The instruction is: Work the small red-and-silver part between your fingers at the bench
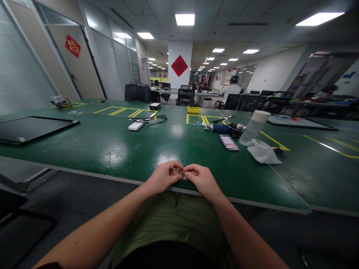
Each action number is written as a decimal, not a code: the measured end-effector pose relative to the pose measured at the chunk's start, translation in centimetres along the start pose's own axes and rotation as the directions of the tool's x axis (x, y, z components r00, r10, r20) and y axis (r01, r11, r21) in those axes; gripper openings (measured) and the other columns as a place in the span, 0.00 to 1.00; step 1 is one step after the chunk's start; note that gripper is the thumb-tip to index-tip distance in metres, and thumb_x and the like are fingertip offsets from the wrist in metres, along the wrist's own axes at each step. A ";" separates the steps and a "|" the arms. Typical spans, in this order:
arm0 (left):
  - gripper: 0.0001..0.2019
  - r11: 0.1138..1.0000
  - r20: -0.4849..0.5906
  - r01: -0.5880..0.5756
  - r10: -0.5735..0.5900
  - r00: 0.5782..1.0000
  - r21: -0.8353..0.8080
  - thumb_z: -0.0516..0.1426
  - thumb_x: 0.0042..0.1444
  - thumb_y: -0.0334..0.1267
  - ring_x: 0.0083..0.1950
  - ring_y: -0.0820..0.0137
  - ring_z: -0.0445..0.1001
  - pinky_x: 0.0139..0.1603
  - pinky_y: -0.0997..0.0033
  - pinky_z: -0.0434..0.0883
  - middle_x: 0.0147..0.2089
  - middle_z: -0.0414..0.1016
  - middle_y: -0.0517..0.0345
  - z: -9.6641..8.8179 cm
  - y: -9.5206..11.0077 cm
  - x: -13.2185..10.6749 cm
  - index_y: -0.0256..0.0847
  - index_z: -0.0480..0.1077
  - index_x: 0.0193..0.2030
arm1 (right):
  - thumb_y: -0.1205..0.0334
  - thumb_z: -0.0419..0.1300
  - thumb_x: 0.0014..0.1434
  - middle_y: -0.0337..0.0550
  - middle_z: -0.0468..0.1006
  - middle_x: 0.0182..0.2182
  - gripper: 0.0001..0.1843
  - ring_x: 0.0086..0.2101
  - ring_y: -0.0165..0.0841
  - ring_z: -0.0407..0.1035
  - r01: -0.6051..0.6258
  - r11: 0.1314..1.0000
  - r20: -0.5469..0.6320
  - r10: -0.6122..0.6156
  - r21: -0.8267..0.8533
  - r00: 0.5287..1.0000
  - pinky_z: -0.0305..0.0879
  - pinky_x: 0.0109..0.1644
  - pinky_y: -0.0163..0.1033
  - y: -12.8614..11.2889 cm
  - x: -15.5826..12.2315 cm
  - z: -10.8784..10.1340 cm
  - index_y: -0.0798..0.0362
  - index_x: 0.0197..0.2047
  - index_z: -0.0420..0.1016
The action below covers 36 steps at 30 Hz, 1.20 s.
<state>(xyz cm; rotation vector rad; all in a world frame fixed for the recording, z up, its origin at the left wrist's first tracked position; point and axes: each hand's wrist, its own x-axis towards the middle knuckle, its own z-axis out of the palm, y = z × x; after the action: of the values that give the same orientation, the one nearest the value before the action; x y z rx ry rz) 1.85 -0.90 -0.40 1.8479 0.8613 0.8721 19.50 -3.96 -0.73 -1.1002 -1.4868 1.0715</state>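
Close to the table's front edge, my left hand (165, 175) and my right hand (199, 177) meet over the green table (92, 149). Between their fingertips is a small object (182, 172) with orange and dark parts, too small to name. Thumb and fingers of both hands pinch it from either side. My fingers cover much of it, so I cannot tell whether it is one piece or two.
A white power strip (136, 126) and black cable (157, 118) lie ahead. To the right are a phone (229, 142), a white-capped bottle (254, 127), a pale pouch (263, 152) and a dark blue roll (220, 128). A black panel (33, 128) lies left. A person (231, 90) sits far back.
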 end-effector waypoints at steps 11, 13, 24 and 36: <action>0.11 1.000 0.017 -0.002 0.002 1.000 0.003 0.58 0.51 0.35 0.26 0.77 0.67 0.26 0.80 0.61 0.28 0.71 0.60 0.0 -0.2 0.0 0.37 0.70 0.42 | 0.63 0.60 0.52 0.43 0.79 0.31 0.09 0.31 0.33 0.75 -0.007 1.000 0.005 0.007 0.021 1.000 0.70 0.38 0.38 0.2 0.1 0.1 0.57 0.37 0.74; 0.11 1.000 0.025 -0.003 0.003 1.000 0.009 0.57 0.51 0.35 0.25 0.77 0.66 0.26 0.80 0.61 0.27 0.71 0.61 -0.1 -0.2 0.0 0.37 0.70 0.42 | 0.63 0.60 0.52 0.44 0.79 0.31 0.09 0.31 0.33 0.75 -0.002 1.000 0.011 0.002 0.020 1.000 0.70 0.38 0.38 0.3 0.1 0.0 0.57 0.37 0.74; 0.12 0.986 -0.057 -0.052 0.062 0.996 0.160 0.57 0.51 0.32 0.32 0.73 0.71 0.33 0.76 0.66 0.32 0.74 0.59 0.3 -0.3 -0.1 0.39 0.71 0.44 | 0.64 0.59 0.52 0.44 0.78 0.30 0.09 0.31 0.33 0.74 0.015 1.000 -0.002 -0.015 -0.027 1.000 0.69 0.37 0.37 0.2 0.1 0.0 0.57 0.37 0.74; 0.13 0.995 0.070 -0.079 0.075 0.995 0.056 0.57 0.52 0.32 0.35 0.71 0.74 0.37 0.74 0.69 0.36 0.77 0.56 0.3 -0.1 -0.1 0.38 0.71 0.46 | 0.64 0.61 0.50 0.40 0.78 0.28 0.07 0.29 0.32 0.73 0.033 0.989 -0.004 -0.033 -0.143 0.999 0.67 0.34 0.35 0.7 -0.1 0.1 0.55 0.35 0.73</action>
<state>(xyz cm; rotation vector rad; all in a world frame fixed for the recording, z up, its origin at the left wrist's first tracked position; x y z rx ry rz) 1.99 -1.05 -0.61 1.9616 0.7853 0.8342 19.49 -3.88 -1.46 -1.1729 -1.5918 0.9494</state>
